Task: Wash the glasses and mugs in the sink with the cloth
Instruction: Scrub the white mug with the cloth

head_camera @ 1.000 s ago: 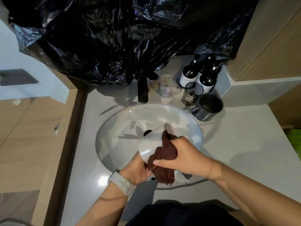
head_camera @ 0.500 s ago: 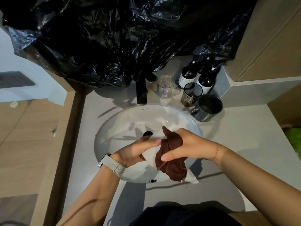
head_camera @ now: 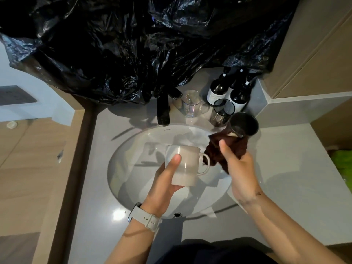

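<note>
My left hand (head_camera: 163,185) grips a white mug (head_camera: 187,164) upright over the white sink (head_camera: 129,168), with its handle pointing right. To its right, my right hand (head_camera: 240,168) is closed on a dark brown cloth (head_camera: 224,149). The cloth's top edge touches a dark grey mug (head_camera: 245,122), which is tilted at the sink's right rim. I cannot tell whether my fingers also grip that mug. A clear glass (head_camera: 190,105) and a black-rimmed glass (head_camera: 222,111) stand on the counter behind the sink.
A black faucet (head_camera: 163,111) stands at the back of the basin. Dark pump bottles (head_camera: 217,90) sit in the back right corner. A black plastic sheet (head_camera: 133,44) hangs above. The grey counter (head_camera: 295,168) extends right; something green (head_camera: 342,164) lies past its edge.
My hands have separated: the cloth came off the white mug and moved right and back with my right hand to the dark grey mug. The white mug has been turned upright.
</note>
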`<state>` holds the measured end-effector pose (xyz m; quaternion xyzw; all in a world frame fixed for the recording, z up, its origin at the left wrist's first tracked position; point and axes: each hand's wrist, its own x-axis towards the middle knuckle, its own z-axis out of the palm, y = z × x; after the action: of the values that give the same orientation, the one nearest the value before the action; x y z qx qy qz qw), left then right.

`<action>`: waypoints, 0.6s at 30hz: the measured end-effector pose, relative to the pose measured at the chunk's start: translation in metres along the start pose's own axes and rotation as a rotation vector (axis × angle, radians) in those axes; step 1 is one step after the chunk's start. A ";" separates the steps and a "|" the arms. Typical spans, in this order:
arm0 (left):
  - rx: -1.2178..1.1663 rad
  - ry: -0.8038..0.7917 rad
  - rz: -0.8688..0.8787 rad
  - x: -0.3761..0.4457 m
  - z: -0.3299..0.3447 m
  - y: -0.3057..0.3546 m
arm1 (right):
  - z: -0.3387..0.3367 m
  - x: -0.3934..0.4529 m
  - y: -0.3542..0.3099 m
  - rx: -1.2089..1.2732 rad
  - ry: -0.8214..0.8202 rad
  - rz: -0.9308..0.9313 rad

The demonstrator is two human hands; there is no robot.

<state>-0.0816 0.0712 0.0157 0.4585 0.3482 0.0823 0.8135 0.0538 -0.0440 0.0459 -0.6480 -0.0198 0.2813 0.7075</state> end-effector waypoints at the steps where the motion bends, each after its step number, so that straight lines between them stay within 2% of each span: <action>1: -0.013 0.006 0.012 -0.001 0.005 -0.002 | 0.003 -0.007 0.007 -0.009 -0.045 0.030; 5: -0.033 0.080 0.065 -0.006 0.016 -0.006 | 0.007 -0.027 0.021 -0.027 -0.271 0.134; 7: -0.046 0.117 0.079 -0.007 0.016 -0.008 | 0.003 -0.029 0.018 -0.026 -0.276 0.164; 10: -0.065 0.143 0.099 -0.008 0.020 -0.008 | 0.000 -0.025 0.017 -0.209 -0.292 0.023; 12: -0.074 0.161 0.116 -0.010 0.025 -0.008 | 0.000 -0.024 0.019 -0.228 -0.295 -0.026; 15: -0.016 0.205 0.150 -0.012 0.026 -0.011 | -0.001 -0.018 0.025 -0.234 -0.228 0.003; 18: 0.045 0.227 0.174 -0.012 0.021 -0.014 | 0.002 -0.020 0.035 -0.284 -0.170 -0.045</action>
<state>-0.0792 0.0433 0.0173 0.4928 0.3986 0.1960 0.7482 0.0231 -0.0509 0.0206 -0.7148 -0.1336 0.3136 0.6107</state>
